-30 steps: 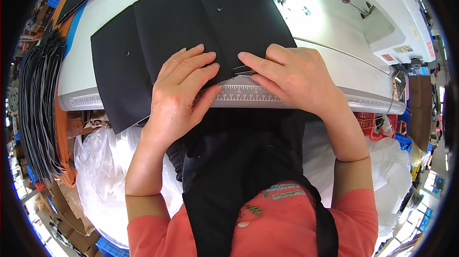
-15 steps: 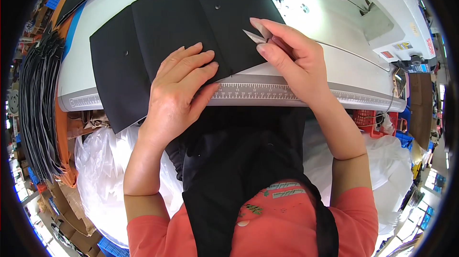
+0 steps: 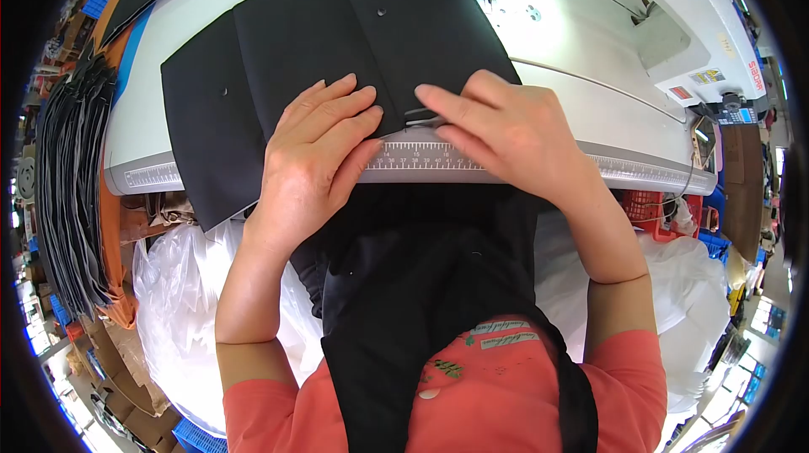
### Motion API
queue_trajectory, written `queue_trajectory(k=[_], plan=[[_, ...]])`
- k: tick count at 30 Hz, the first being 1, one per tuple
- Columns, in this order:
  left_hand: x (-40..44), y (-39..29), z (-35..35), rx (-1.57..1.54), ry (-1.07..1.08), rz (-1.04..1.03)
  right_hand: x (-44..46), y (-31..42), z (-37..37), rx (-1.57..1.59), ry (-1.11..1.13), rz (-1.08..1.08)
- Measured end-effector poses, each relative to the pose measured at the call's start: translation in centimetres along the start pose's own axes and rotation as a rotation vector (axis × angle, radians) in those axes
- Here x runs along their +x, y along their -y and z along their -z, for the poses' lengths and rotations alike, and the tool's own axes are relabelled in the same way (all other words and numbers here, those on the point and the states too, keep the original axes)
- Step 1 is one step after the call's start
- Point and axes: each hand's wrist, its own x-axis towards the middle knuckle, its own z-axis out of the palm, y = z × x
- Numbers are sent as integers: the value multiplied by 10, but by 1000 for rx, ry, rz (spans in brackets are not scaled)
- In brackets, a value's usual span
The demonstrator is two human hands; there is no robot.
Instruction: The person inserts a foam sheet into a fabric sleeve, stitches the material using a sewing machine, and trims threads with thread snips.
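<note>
Dark stack [image 3: 74,192] hangs beyond the left end of the ruler strip [image 3: 413,158]; black panel [image 3: 308,36] crosses the strip's left part, mostly behind it on the white table [image 3: 602,112], one corner drooping in front. Left hand [image 3: 316,145] is laid on the panel, just behind mid-strip, fingers loosely spread and pressing down, nothing grasped. Small metal snips [image 3: 419,122] sit at the panel's near edge behind mid-strip, right hand's [image 3: 506,128] fingers curled around them, handles hidden; sewing machine [image 3: 712,40] stands behind the strip's right end.
</note>
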Motion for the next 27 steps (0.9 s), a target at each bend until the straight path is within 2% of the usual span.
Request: queue_trajectory(k=[2, 8, 13, 17, 23, 27], plan=[[-1, 0, 0, 1, 0, 6, 0, -1, -3, 25, -73, -47], [0, -2, 0, 0, -7, 14, 2, -2, -8, -92, -44, -11], [0, -2, 0, 5, -13, 8, 5, -1, -14, 19, -40, -33], [-3, 3, 0, 13, 8, -19, 4, -4, -15, 750, -281, -423], [6, -5, 14, 46, 129, -24, -1, -5, -10, 758, -239, -459], [13, -5, 19, 296, 197, -173, -5, -6, -15, 771, -297, -460]])
